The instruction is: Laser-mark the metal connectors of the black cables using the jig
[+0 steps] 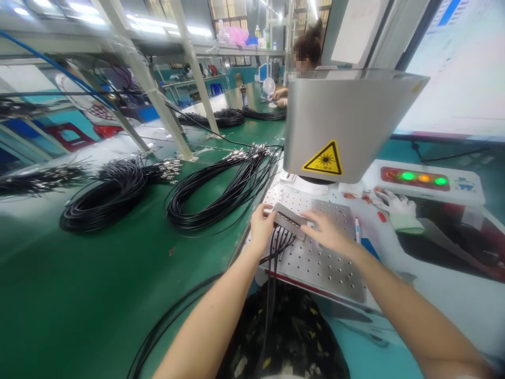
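Observation:
A grey metal fixture block (291, 221) with a slot along its top lies on the perforated metal plate (315, 268). Several black cables (279, 243) run from its near side and hang down over the plate's front edge. My left hand (262, 223) grips the left end of the block between thumb and fingers. At the right end, my right hand (324, 229) holds the block, its fingers fairly straight and its fingertips against the edge. Small cable ends in the slot are too blurred to make out.
Above the plate hangs a grey laser head (347, 126) with a yellow warning sign. Coiled black cable bundles (213, 195) lie on the green table (79, 295). To the right are a marker pen (357, 230), a white glove (400, 210) and a lit control box (430, 181). Another person sits beyond.

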Demonstrator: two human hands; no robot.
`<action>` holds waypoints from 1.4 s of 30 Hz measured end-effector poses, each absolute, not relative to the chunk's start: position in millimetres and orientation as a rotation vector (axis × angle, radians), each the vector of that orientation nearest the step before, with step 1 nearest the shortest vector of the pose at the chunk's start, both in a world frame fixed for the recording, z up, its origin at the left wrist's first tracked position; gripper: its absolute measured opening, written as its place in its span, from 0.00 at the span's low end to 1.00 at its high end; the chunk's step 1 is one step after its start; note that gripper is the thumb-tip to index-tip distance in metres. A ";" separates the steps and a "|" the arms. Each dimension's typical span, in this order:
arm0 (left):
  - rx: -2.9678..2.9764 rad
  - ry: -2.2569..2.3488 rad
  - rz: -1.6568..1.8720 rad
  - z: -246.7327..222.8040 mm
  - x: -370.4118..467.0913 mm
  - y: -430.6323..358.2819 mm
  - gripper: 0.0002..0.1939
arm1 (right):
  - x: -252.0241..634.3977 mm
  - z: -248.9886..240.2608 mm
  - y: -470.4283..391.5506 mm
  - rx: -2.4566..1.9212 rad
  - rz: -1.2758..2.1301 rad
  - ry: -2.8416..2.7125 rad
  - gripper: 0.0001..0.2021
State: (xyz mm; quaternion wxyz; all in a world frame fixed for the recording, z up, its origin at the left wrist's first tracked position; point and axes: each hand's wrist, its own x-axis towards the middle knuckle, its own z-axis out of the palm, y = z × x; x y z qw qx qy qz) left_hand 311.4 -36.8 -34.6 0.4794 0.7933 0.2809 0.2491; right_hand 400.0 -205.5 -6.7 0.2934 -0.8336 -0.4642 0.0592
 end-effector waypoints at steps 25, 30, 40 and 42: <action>2.929 0.039 0.092 -44.9 309.9 -38.2 0.13 | 408.1 -56.2 -237.8 -2.339 -0.249 -1.429 0.10; 2.968 0.036 0.115 -46.1 307.8 -40.1 0.13 | 409.6 -58.0 -240.0 -2.338 -0.242 -1.393 0.09; 2.961 0.119 0.233 -25.0 298.7 -37.8 0.13 | 397.0 -60.1 -267.1 -2.394 -0.349 -1.203 0.15; 2.918 0.129 0.284 -15.2 280.0 -24.4 0.16 | 399.1 -65.7 -293.0 -2.404 -0.462 -1.075 0.15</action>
